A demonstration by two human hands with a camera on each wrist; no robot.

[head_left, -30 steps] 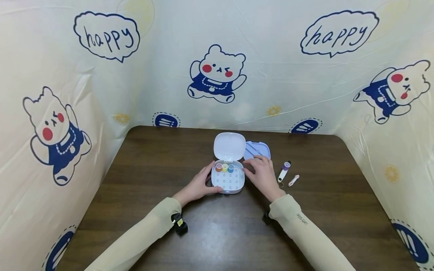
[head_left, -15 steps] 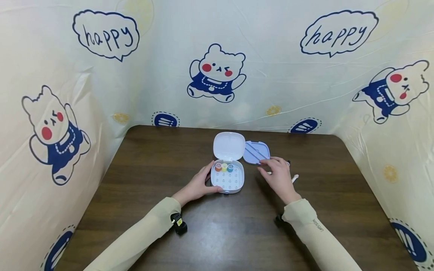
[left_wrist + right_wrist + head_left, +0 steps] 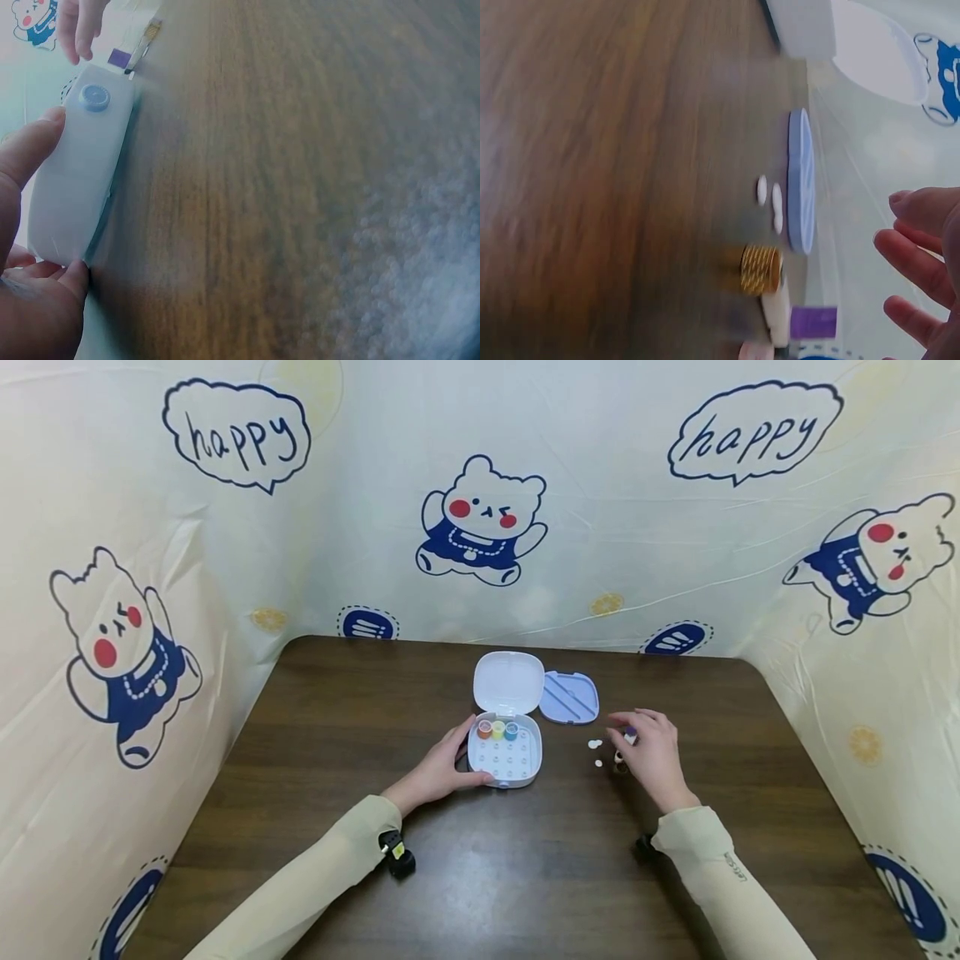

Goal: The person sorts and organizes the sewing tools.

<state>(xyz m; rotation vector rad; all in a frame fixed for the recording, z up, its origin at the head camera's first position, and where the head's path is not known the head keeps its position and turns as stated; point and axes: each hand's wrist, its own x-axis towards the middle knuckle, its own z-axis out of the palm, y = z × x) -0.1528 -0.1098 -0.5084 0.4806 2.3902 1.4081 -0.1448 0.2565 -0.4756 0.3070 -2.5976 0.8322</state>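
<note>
My left hand [image 3: 438, 768] grips the left side of a small white box [image 3: 534, 768], its thumb along the front. The box's lid [image 3: 508, 683] stands raised behind it. Inside, an orange pot [image 3: 484, 730], a yellow pot [image 3: 497, 731] and a blue pot [image 3: 511, 732] form the back row, with small pegs before them. My right hand [image 3: 654, 756] hovers, fingers loosely bent and holding nothing, over a slim white tool with a purple band [image 3: 814, 322] and a gold ridged end [image 3: 760, 270]. Small white pieces [image 3: 595, 744] lie just left of that hand.
A light-blue tray [image 3: 581, 687] with diagonal bars lies right of the raised lid. Part of a pinkish object [image 3: 756, 351] shows beside the tool in the right wrist view. A patterned curtain [image 3: 600, 543] surrounds the brown table [image 3: 375, 693] at the back and sides.
My right hand has moved rightward from the box's right side to over the purple-banded tool. Small white pieces now show on the table where it passed. My left hand has stayed on the box.
</note>
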